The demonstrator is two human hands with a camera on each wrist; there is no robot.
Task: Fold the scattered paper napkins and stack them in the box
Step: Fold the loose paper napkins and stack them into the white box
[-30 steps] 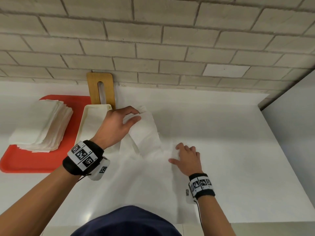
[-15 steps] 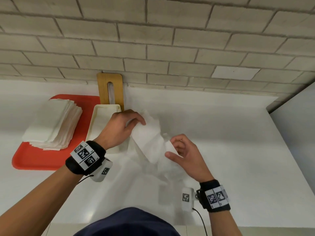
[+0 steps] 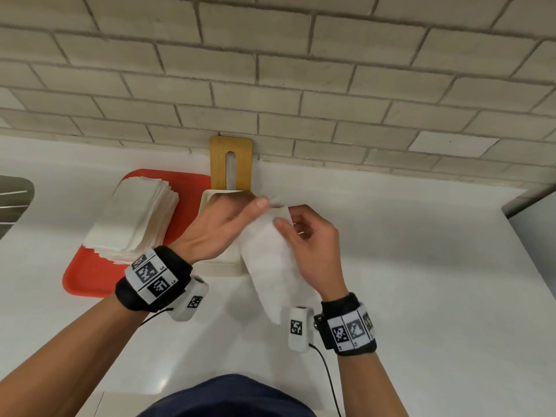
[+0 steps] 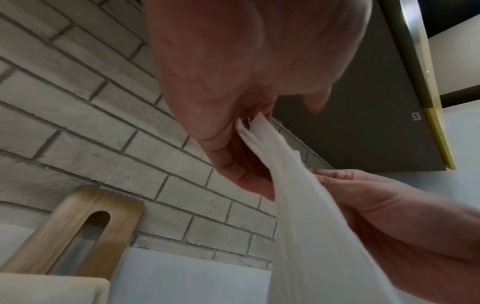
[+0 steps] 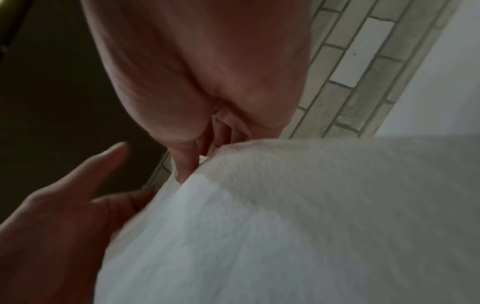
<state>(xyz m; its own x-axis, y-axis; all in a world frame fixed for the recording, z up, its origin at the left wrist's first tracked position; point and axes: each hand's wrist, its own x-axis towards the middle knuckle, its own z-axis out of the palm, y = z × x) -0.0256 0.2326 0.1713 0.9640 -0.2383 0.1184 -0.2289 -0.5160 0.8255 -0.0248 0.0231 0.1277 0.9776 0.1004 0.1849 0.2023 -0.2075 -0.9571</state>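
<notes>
Hanging between both hands, the napkin (image 3: 272,260) is pinched by left hand (image 3: 224,228) and right hand (image 3: 311,246).

Tray (image 3: 81,278) sits at left on the counter (image 3: 421,296), w/ a stack of folded napkins (image 3: 135,221) on it; the box (image 3: 222,264) lies just right of the tray, its far end by the slotted wooden board (image 3: 231,152) leaning vs. the brick wall (image 3: 301,85) behind. Both hands meet above the box's right edge: left hand (image 3: 222,230) over the box, right hand (image 3: 313,245) just right of it, 1 napkin (image 3: 273,266) held between them and hanging toward the near edge.
</notes>
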